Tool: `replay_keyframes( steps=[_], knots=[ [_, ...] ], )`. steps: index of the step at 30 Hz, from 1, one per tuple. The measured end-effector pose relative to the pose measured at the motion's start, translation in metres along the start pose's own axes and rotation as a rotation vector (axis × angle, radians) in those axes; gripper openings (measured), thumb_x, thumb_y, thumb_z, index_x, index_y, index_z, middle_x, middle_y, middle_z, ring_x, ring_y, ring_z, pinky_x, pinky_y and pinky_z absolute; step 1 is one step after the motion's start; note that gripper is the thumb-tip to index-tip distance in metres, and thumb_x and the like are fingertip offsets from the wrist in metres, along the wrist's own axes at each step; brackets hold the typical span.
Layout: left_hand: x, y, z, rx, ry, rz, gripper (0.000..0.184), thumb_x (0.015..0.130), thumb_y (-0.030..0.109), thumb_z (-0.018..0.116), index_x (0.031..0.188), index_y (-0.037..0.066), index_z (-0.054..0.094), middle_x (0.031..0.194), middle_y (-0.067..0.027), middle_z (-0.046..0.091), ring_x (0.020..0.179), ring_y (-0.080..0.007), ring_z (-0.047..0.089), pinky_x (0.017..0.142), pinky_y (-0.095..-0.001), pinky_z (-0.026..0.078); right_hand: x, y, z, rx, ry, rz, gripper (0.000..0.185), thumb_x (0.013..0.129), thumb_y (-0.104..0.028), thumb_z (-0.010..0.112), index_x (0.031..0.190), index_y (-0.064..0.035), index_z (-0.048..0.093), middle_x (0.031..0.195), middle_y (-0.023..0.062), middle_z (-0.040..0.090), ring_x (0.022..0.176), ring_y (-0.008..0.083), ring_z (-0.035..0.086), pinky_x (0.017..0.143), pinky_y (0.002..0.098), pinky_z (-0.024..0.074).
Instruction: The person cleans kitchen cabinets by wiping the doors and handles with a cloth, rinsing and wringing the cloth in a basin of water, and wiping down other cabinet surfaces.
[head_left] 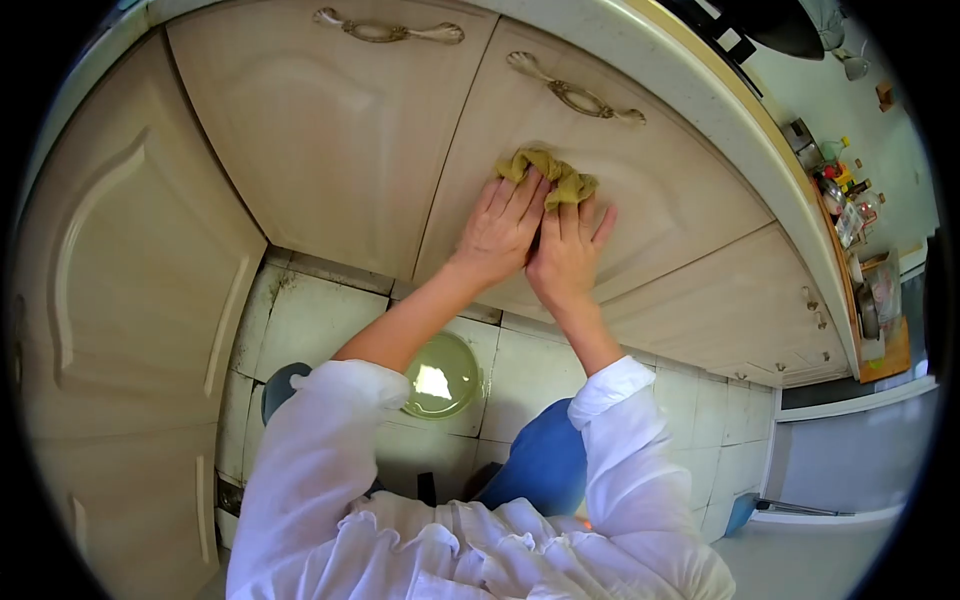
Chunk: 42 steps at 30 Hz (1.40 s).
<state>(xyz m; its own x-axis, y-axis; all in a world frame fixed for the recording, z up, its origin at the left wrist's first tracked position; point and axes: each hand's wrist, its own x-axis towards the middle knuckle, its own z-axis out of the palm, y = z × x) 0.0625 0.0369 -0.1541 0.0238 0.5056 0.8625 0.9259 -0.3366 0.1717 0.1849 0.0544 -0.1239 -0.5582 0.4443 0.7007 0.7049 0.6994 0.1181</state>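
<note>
A crumpled olive-yellow cloth (548, 174) is pressed against the upper part of a beige cabinet door (640, 190), below its ornate metal handle (577, 95). My left hand (503, 225) holds the cloth's left part under its fingers. Beside it, my right hand (568, 245) grips the right part, with the thumb out to the side. The two hands touch or nearly touch at the fingers. Part of the cloth is hidden beneath the fingertips.
On the tiled floor (320, 320) below stands a light green basin (445, 375) of water, close to my left forearm. More cabinet doors (330, 130) flank this one. A countertop (690, 80) overhangs them, with bottles (850, 190) and cookware farther right.
</note>
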Motion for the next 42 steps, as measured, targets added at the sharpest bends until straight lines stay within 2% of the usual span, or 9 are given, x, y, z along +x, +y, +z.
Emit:
replay_keyframes(
  steps=[9, 13, 21, 23, 28, 34, 36, 38, 42],
  knots=[
    [-0.092, 0.002, 0.026, -0.074, -0.291, -0.237, 0.06, 0.079, 0.01, 0.055, 0.134, -0.006, 0.037, 0.138, -0.0267, 0.038, 0.123, -0.0429, 0.039, 0.102, -0.0528, 0.032, -0.05, -0.002, 0.023, -0.018, -0.406, -0.149, 0.052, 0.082, -0.013, 0.053, 0.132, -0.0045, 0.047, 0.138, 0.0137, 0.043, 0.133, 0.0376, 0.031, 0.107, 0.0644, 0.0134],
    [-0.009, 0.003, 0.007, -0.045, 0.207, -0.192, 0.055, 0.086, 0.026, 0.053, 0.137, 0.01, 0.042, 0.132, -0.0213, 0.046, 0.122, -0.0358, 0.041, 0.104, -0.0609, 0.024, 0.012, -0.002, -0.002, -0.021, 0.012, -0.102, 0.057, 0.084, -0.012, 0.052, 0.139, -0.0052, 0.039, 0.138, 0.0166, 0.042, 0.133, 0.0399, 0.03, 0.106, 0.0668, 0.0105],
    [-0.06, -0.023, 0.071, 0.224, 0.196, -0.338, 0.051, 0.086, 0.038, 0.048, 0.131, 0.013, 0.048, 0.132, -0.0158, 0.044, 0.12, -0.0371, 0.04, 0.096, -0.0662, 0.025, 0.01, -0.02, 0.011, -0.056, -0.232, -0.303, 0.062, 0.081, -0.004, 0.05, 0.141, -0.0057, 0.036, 0.137, 0.0171, 0.044, 0.134, 0.0405, 0.029, 0.109, 0.0637, 0.0059],
    [-0.106, -0.025, 0.097, 0.18, -0.018, -0.524, 0.051, 0.085, 0.032, 0.05, 0.13, 0.009, 0.046, 0.127, -0.0194, 0.044, 0.116, -0.0396, 0.04, 0.095, -0.0626, 0.028, -0.018, -0.023, 0.038, -0.037, -0.365, -0.327, 0.057, 0.08, -0.007, 0.05, 0.136, -0.0058, 0.043, 0.137, 0.0145, 0.044, 0.134, 0.0377, 0.03, 0.109, 0.0619, 0.0108],
    [-0.173, -0.011, 0.119, -0.294, 0.117, -1.002, 0.048, 0.082, 0.026, 0.055, 0.122, 0.002, 0.047, 0.116, -0.0245, 0.046, 0.106, -0.0437, 0.042, 0.088, -0.0528, 0.034, -0.078, -0.033, 0.09, 0.035, -0.554, -0.386, 0.053, 0.081, -0.009, 0.048, 0.133, -0.0063, 0.046, 0.138, 0.0133, 0.044, 0.135, 0.0363, 0.03, 0.109, 0.0591, 0.0157],
    [-0.125, -0.021, 0.116, -0.302, 0.128, -0.833, 0.045, 0.079, 0.031, 0.056, 0.114, 0.002, 0.054, 0.112, -0.024, 0.047, 0.104, -0.0426, 0.042, 0.091, -0.0566, 0.031, -0.057, -0.024, 0.044, 0.289, -0.388, -0.257, 0.066, 0.077, 0.002, 0.049, 0.141, 0.0003, 0.032, 0.145, 0.0185, 0.033, 0.138, 0.0389, 0.025, 0.11, 0.0589, 0.0129],
    [-0.087, -0.017, 0.092, 0.176, 0.329, -0.641, 0.04, 0.082, 0.032, 0.054, 0.109, 0.004, 0.058, 0.112, -0.0234, 0.049, 0.105, -0.0414, 0.044, 0.095, -0.0584, 0.028, -0.055, -0.025, 0.023, 0.329, -0.349, -0.221, 0.068, 0.077, 0.004, 0.049, 0.142, 0.0015, 0.028, 0.147, 0.0194, 0.031, 0.138, 0.0397, 0.024, 0.111, 0.0573, 0.0129],
    [-0.1, -0.016, 0.098, 0.11, 0.254, -0.745, 0.039, 0.082, 0.031, 0.054, 0.109, 0.003, 0.058, 0.114, -0.0234, 0.05, 0.107, -0.0417, 0.043, 0.097, -0.0566, 0.028, -0.063, -0.028, 0.01, 0.613, -0.242, 0.172, 0.066, 0.081, 0.004, 0.049, 0.143, 0.0022, 0.027, 0.148, 0.0197, 0.03, 0.138, 0.0386, 0.026, 0.112, 0.0523, 0.0151],
    [-0.168, -0.019, 0.161, -0.098, -0.14, -1.107, 0.043, 0.085, 0.027, 0.052, 0.119, 0.001, 0.051, 0.125, -0.0221, 0.048, 0.118, -0.0389, 0.041, 0.104, -0.0472, 0.027, -0.119, -0.026, 0.024, 0.724, -0.339, 0.346, 0.062, 0.082, 0.006, 0.046, 0.142, 0.0001, 0.032, 0.146, 0.019, 0.035, 0.137, 0.0306, 0.032, 0.112, 0.0351, 0.0215]
  ],
)
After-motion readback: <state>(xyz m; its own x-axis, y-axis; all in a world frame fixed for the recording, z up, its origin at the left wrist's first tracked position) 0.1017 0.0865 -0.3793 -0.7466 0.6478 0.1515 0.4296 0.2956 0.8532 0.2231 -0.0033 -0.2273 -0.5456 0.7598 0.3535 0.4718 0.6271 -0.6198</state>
